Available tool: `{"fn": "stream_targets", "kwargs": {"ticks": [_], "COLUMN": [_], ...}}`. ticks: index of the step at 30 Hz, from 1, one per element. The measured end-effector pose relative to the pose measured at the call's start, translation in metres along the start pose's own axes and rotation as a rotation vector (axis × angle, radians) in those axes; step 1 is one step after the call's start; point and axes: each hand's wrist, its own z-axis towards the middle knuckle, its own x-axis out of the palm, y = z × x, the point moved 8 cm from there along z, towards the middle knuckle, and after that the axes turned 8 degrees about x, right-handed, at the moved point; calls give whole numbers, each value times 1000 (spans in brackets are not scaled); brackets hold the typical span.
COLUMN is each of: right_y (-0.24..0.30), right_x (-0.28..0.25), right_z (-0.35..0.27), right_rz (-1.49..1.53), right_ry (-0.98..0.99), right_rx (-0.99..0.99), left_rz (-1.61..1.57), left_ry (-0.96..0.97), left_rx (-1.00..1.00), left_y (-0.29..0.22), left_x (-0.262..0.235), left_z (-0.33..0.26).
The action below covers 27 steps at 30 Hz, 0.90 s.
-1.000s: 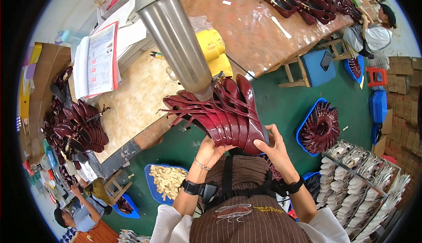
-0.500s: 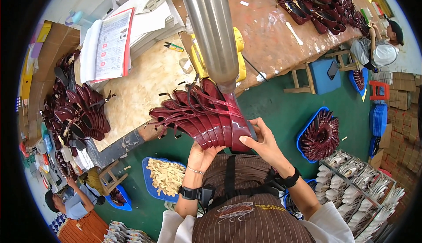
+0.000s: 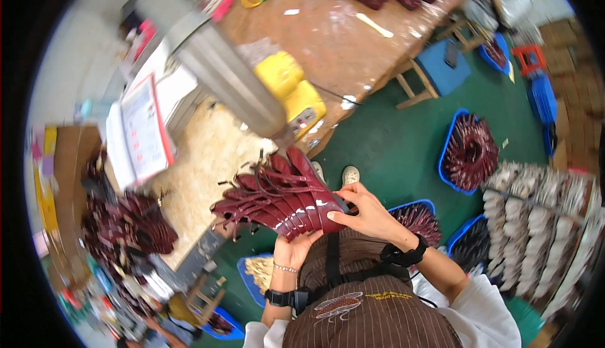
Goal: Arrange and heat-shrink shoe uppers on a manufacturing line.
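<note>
A fanned stack of glossy maroon strappy shoes (image 3: pixel 302 200) is held in front of my body, nested one against another. Thin straps dangle at its left side. From below, my left hand (image 3: pixel 295 249) cups the stack, its fingers partly hidden under the shoes. My right hand (image 3: pixel 368 212) grips the outermost shoe at the right end, thumb on the glossy side and fingers around the dark sole. Just beyond the stack hangs a metal tube (image 3: pixel 227 74) with its mouth near the shoe tips. Behind the tube sits a yellow machine (image 3: pixel 293 90).
More maroon shoes (image 3: pixel 129 222) are heaped left on the worktable (image 3: pixel 211 134), near an open folder (image 3: pixel 140 134). Blue tubs hold maroon shoes (image 3: pixel 471 149) and pale pieces (image 3: pixel 259 272). A rack (image 3: pixel 542 222) of wrapped items stands right, and a blue-topped stool (image 3: pixel 444 64) beyond.
The view has turned, so the table, tube and folder sit further left and the right-hand rack shows more. Both hands keep hold of the shoe stack.
</note>
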Motion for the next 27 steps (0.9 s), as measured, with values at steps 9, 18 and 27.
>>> {"fn": "stream_targets", "kwargs": {"ticks": [9, 18, 27], "right_y": [-97, -223, -405], "right_x": [23, 8, 28], "right_z": [-57, -159, -352], "right_rz": [67, 751, 1537], "right_ry": [-29, -601, -1135], "right_rx": [330, 418, 358], "left_rz": [689, 1675, 2285], "left_ry": [-144, 601, 1516], "left_rx": [-303, -112, 9], "left_y": [55, 204, 469], "left_x": [-19, 2, 33], "left_z": [6, 13, -143]}}
